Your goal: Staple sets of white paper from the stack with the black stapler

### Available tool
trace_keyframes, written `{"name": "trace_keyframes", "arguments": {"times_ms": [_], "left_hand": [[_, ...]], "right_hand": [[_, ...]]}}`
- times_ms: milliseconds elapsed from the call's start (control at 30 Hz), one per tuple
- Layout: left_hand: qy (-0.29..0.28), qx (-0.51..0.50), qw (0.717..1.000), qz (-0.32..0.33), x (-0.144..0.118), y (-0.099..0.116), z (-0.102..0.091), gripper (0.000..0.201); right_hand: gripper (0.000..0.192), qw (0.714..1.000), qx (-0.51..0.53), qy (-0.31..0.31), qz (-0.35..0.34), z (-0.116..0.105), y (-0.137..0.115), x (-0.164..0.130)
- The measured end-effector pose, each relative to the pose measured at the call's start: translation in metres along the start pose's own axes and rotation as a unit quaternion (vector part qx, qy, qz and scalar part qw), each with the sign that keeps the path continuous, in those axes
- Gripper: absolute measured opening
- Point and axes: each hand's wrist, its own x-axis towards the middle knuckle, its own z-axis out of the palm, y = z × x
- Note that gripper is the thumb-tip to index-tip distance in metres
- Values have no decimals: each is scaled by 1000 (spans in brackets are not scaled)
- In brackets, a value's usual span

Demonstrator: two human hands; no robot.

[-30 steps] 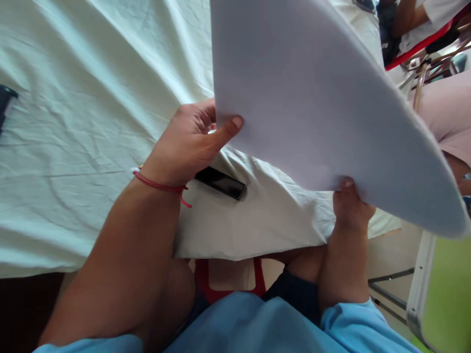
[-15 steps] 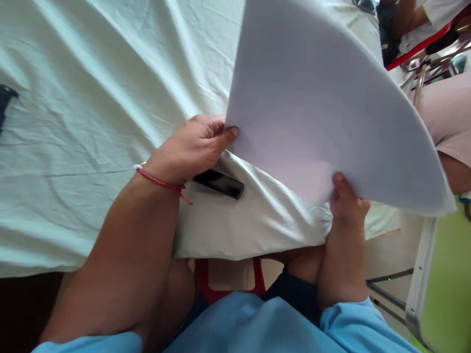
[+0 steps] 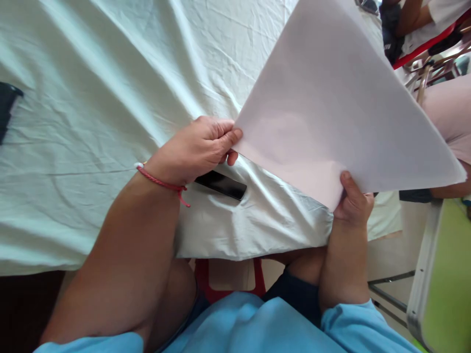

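Observation:
A large blank white sheet of paper is held up over the table, tilted, its far part running out of the top of the view. My left hand pinches its left corner between thumb and fingers. Along the near edge my right hand grips it, thumb on top and the other fingers hidden beneath. Under my left wrist a black, glossy phone-like object lies on the cloth, partly covered by that hand.
A pale, wrinkled tablecloth covers the table. At the far left lies a dark object, cut off by the frame. Other people sit at the right, one in pink clothing. A green folding table stands at the lower right.
The paper has swung to the right and flattened out, its right corner rising a little. Both hands keep their hold and have shifted slightly right.

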Motion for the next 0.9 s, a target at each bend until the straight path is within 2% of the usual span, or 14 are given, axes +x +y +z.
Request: {"name": "trace_keyframes", "arguments": {"times_ms": [133,200,367,567,667,733,900], "left_hand": [[17,11,1000,-4,-1,1,0,39],[14,35,999,12,-1,-1,-3,39],[-17,66,996,56,-1,-13,-12,20],[57,70,996,27,-7,-6,-16,17],[67,73,994,37,-12,0,-15,20],[39,75,995,56,-14,1,-16,25],[-122,121,978,120,-16,-3,-26,35]], "right_hand": [[64,999,-12,-16,25,-2,-3,-1],[66,999,-33,-3,33,-4,-8,0],[68,992,-103,36,61,-21,-26,5],[69,980,-167,33,106,-44,-37,12],[67,976,-184,35,111,-50,-41,15],[66,973,-196,40,119,-55,-43,17],[63,967,-214,22,139,-60,-42,20]]}}
